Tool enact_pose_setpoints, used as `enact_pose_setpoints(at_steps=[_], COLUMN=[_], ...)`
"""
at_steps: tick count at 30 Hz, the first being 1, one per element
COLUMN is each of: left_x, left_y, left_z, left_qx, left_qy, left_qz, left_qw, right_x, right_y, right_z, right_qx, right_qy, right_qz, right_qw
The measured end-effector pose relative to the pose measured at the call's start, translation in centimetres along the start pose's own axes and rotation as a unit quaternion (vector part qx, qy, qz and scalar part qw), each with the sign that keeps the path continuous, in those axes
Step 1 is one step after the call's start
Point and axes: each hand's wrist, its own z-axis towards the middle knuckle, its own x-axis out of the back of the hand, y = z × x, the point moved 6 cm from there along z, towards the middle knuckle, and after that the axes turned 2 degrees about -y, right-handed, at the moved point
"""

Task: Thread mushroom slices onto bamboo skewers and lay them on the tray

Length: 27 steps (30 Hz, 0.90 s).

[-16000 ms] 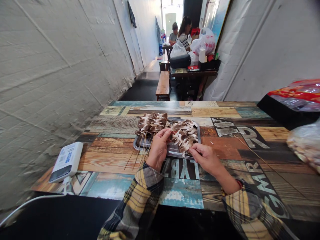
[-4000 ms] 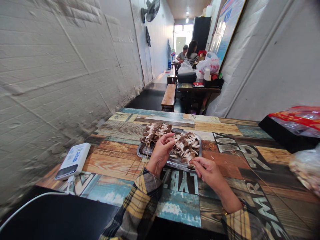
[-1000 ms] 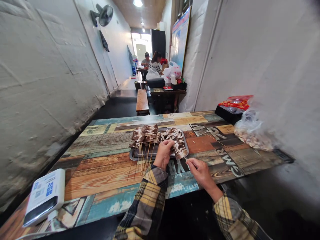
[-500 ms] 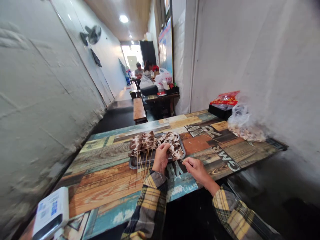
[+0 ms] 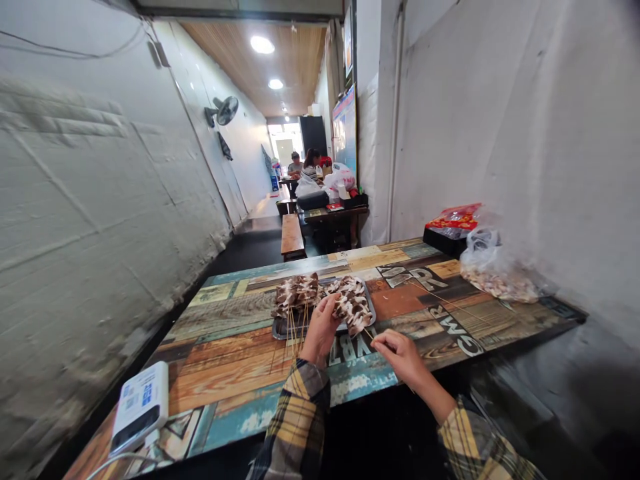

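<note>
The near end of a stick [image 5: 369, 333] is pinched between the thumb and fingers of the right hand [image 5: 400, 355]. Up and to the left of that pinch, mushrooms [image 5: 357, 316] are threaded on it, over the tray [image 5: 280, 329]. The left hand [image 5: 321, 329] is held against their left side; whether anything is gripped by its fingertips cannot be told, as the view is small there. Just left of it, loaded skewers [image 5: 296, 292] are laid on the tray. Well right of both hands, a bag [image 5: 500, 279] is set on the table [image 5: 220, 353].
</note>
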Motion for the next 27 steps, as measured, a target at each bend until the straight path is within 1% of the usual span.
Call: enact_pose_setpoints(at_steps=[3,6,8,13,15,16,17,19,22,25,27], left_x=[0.7,0.9,0.6,-1.2,-1.3,-1.0,-0.5,1.4,5.5,9.6,11.5], left_y=[1.3,2.9,4.1,6.6,7.2,7.4,7.6,7.8,7.8,7.7,7.5], left_z=[-1.3,-2.8,-3.7,-5.3,-5.7,-5.9,-6.2,-6.9,-8.2,-9.4,-9.9], left_qx=[-0.010,-0.031,-0.054,-0.099,-0.108,-0.112,-0.115,-0.118,-0.115,-0.113,-0.112], left_qy=[0.016,0.028,0.036,0.028,0.030,0.036,0.044,0.073,0.135,0.192,0.214], left_qz=[-0.008,-0.021,-0.018,0.005,0.009,0.008,0.005,0.001,0.005,0.012,0.023], left_qw=[1.000,0.999,0.998,0.995,0.994,0.993,0.992,0.990,0.984,0.975,0.970], right_x=[-0.1,-0.2,-0.2,-0.5,-0.5,-0.5,-0.4,-0.2,0.0,-0.6,-1.5], right_y=[-1.2,-2.5,-3.3,-4.7,-4.9,-4.8,-4.5,-3.8,-2.3,-1.3,-1.3], right_z=[-0.4,-0.8,-1.1,-1.3,-1.4,-1.4,-1.4,-1.3,-1.1,-0.4,0.3], right_qx=[0.015,0.035,0.044,0.042,0.039,0.035,0.030,0.011,-0.042,-0.094,-0.110], right_qy=[0.014,0.023,0.025,0.024,0.022,0.022,0.025,0.034,0.037,0.008,-0.016], right_qz=[0.021,0.039,0.047,0.062,0.067,0.069,0.072,0.080,0.106,0.140,0.159], right_qw=[1.000,0.998,0.998,0.997,0.997,0.997,0.997,0.996,0.993,0.986,0.981])
